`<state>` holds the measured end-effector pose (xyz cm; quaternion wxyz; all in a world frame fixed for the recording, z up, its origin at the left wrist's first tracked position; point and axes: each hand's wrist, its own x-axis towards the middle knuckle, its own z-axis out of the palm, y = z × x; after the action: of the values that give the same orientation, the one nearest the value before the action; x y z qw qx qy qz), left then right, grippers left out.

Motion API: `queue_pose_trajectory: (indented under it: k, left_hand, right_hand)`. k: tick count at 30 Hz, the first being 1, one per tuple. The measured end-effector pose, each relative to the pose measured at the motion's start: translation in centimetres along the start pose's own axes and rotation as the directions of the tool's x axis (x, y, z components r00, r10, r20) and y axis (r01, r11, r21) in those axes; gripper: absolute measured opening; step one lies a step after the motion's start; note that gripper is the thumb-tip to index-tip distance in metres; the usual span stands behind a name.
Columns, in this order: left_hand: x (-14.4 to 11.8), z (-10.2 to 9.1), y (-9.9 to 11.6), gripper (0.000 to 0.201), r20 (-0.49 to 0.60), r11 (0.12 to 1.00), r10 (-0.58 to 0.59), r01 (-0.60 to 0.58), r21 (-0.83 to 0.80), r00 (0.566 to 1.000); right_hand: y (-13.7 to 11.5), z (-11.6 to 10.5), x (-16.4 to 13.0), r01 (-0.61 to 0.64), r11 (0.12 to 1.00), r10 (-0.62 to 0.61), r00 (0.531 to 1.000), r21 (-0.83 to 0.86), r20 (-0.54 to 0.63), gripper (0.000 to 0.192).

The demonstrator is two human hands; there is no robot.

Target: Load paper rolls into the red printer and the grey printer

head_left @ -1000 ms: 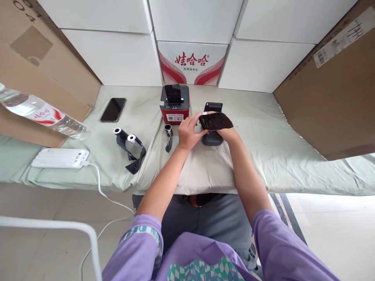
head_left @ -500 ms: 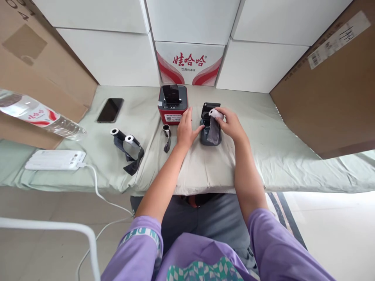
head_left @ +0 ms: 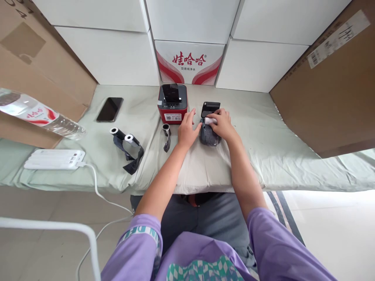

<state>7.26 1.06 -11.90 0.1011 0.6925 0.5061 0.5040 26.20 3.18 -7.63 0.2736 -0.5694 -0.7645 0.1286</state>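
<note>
Dark printer (head_left: 209,136) with its lid up sits on the cloth-covered table (head_left: 263,128), just right of the red printer (head_left: 172,103). The right hand (head_left: 222,124) curls closed over a small white roll (head_left: 209,120), pressing it into the open bay; the left hand (head_left: 187,130) rests open against the printer's left side. If the roll goes in crooked, its loose dark strip could bunch under the lid, and a hard push could slide the printer on the soft cloth.
</note>
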Motion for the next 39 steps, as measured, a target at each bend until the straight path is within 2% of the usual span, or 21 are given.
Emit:
queue_pose_trajectory:
  k: [3, 6, 11, 14, 17, 20, 23, 25, 30, 34, 39]
  left_hand:
    - [0.0, 0.0, 0.0, 0.052, -0.004, 1.0, -0.01, 0.01, -0.002, 1.0]
    - [0.1, 0.0, 0.0, 0.048, 0.011, 0.999, -0.032, 0.032, -0.01, 0.999]
    - [0.2, 0.0, -0.1, 0.046, 0.051, 0.997, -0.056, 0.058, -0.043, 0.997]
    - [0.2, 0.1, -0.3, 0.046, 0.068, 0.995, -0.059, 0.064, -0.078, 0.996]
    - [0.2, 0.2, -0.4, 0.044, 0.094, 0.989, -0.06, 0.072, -0.13, 0.994]
    - [0.2, 0.4, -0.4, 0.045, 0.14, 0.978, -0.076, 0.102, -0.182, 0.987]
    - [0.1, 0.9, -0.3, 0.044, 0.201, 0.964, -0.103, 0.147, -0.221, 0.974]
    - [0.1, 1.4, -0.3, 0.043, 0.235, 0.954, -0.146, 0.2, -0.223, 0.961]
    - [0.5, 2.5, -0.8, 0.045, 0.293, 0.914, -0.23, 0.31, -0.262, 0.928]
    - [1.0, 2.5, -1.0, 0.047, 0.319, 0.884, -0.203, 0.313, -0.347, 0.926]
    - [0.8, 2.0, -0.4, 0.043, 0.299, 0.882, -0.204, 0.308, -0.358, 0.932]
  right_hand:
    - [1.2, 0.5, 0.5, -0.051, 0.995, 0.061, 0.991, 0.086, -0.123, 0.044]
    - [1.9, 1.0, 1.2, -0.094, 0.967, 0.144, 0.968, 0.236, -0.205, 0.036]
    - [1.3, 1.2, 1.5, -0.075, 0.805, 0.245, 0.946, 0.589, -0.214, 0.041]
    - [1.1, 0.6, 1.3, -0.058, 0.709, 0.294, 0.93, 0.703, -0.219, 0.043]
    - [1.6, 0.1, 1.1, -0.114, 0.672, 0.31, 0.941, 0.731, -0.138, 0.039]
    - [2.3, -0.3, 1.0, -0.248, 0.676, 0.275, 0.958, 0.694, 0.075, 0.04]
    - [2.8, -1.0, 0.7, -0.345, 0.668, 0.209, 0.937, 0.659, 0.279, 0.051]
    - [2.9, -1.5, 0.4, -0.358, 0.659, 0.16, 0.926, 0.662, 0.342, 0.057]
    - [3.2, -2.1, 0.2, -0.303, 0.634, 0.03, 0.929, 0.711, 0.37, 0.058]
    - [3.8, -2.0, 0.5, -0.293, 0.624, -0.02, 0.921, 0.724, 0.389, 0.059]
    - [4.2, -1.9, 0.4, -0.296, 0.622, -0.025, 0.918, 0.725, 0.396, 0.062]
